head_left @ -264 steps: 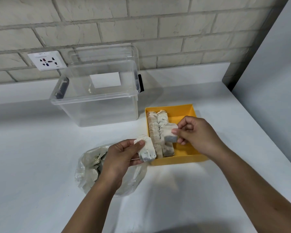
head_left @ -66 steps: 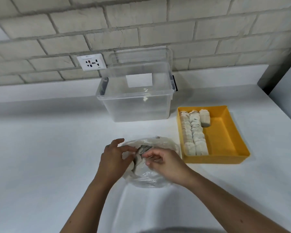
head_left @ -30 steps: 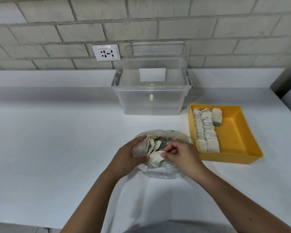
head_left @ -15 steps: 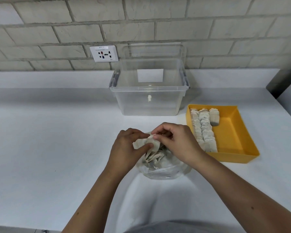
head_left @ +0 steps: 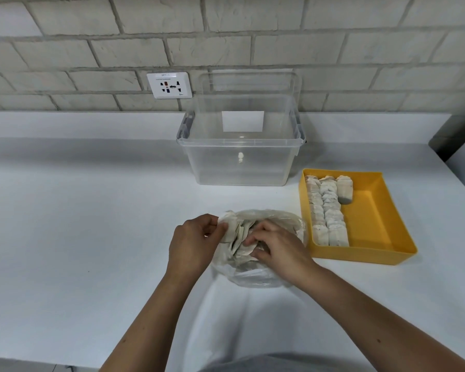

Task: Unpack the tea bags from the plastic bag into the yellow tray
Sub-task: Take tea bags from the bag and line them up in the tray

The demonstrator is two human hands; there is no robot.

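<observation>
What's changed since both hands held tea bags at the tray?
Both hands left the yellow tray and came back to the plastic bag. The left hand pinches a tea bag at its mouth. The right hand grips tea bags inside. A lone tea bag now starts a third row. The yellow tray and clear container stayed put.

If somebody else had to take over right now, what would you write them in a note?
The left hand pinches loose tea bags at the mouth of the plastic bag. The right hand reaches inside, fingers curled round more.
The bag lies just left of the yellow tray.
Done: packed tea bags fill two rows in the tray; a third is started.
Left: a heap in the bag.
</observation>
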